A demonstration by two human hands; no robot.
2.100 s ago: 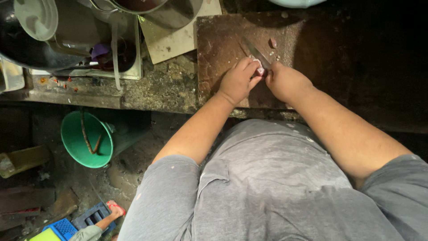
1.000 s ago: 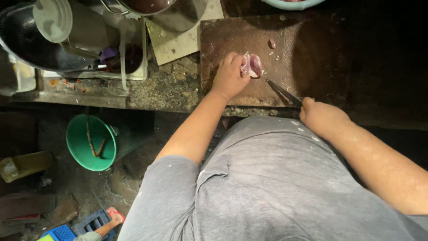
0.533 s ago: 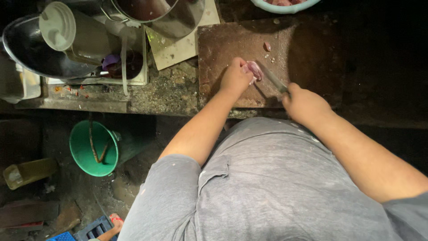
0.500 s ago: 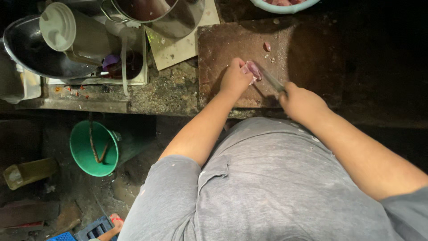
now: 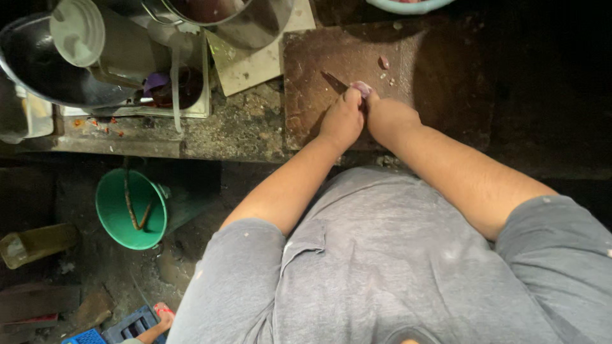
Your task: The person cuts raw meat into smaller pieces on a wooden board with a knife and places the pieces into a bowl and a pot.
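Down on the floor, a green bucket (image 5: pixel 131 209) holds a couple of thin sticks. My left hand (image 5: pixel 342 119) and right hand (image 5: pixel 387 119) are pressed side by side on the brown cutting board (image 5: pixel 319 95), pinching a small pinkish-purple piece (image 5: pixel 361 87) at the fingertips. A dark knife tip (image 5: pixel 333 79) pokes out past my left hand; which hand grips it, I cannot tell.

Both bare forearms reach forward and converge. The left hand (image 5: pixel 342 119) lies knuckles up, fingers curled downward at the tips. The right hand (image 5: pixel 389 118) presses against it, side by side, closed in a fist, wrist straight.
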